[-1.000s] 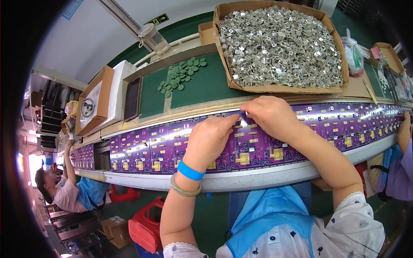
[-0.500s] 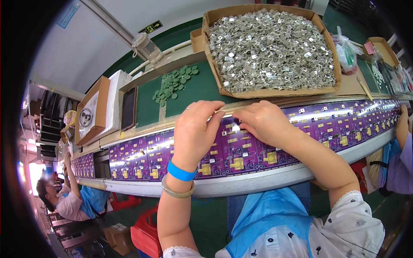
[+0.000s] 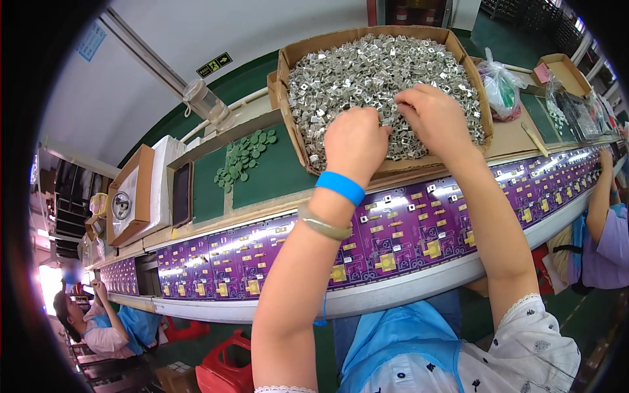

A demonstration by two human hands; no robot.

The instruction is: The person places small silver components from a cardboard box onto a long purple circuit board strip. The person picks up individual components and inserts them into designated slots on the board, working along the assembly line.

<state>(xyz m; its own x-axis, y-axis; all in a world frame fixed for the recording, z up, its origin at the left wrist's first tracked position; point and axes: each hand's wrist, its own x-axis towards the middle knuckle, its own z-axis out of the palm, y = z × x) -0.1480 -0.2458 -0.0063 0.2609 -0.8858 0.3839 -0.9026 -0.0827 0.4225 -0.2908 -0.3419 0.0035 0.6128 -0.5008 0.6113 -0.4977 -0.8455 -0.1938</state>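
Note:
Both my hands are in a shallow cardboard box (image 3: 486,105) heaped with small silvery metal pieces (image 3: 354,72). My left hand (image 3: 355,143) is over the near part of the heap, its fingers curled together; what they hold is hidden. To its right, my right hand (image 3: 436,119) has its thumb and fingers bent close in a pinch at the pieces, and anything between the tips is too small to make out. Nearer to me, below my wrists, a row of purple circuit boards (image 3: 367,239) with yellow and white components runs along the line.
Green discs (image 3: 244,157) lie on a green surface at the left, beside a dark tray (image 3: 183,194) and an open carton (image 3: 133,196). A clear jar (image 3: 206,101) stands behind. At the right are a plastic bag (image 3: 501,88) and a wooden-looking stick (image 3: 535,139). Co-workers sit at both ends.
Both my hands have moved from above the circuit boards, forward into the box of metal pieces. The whole view has also shifted a little.

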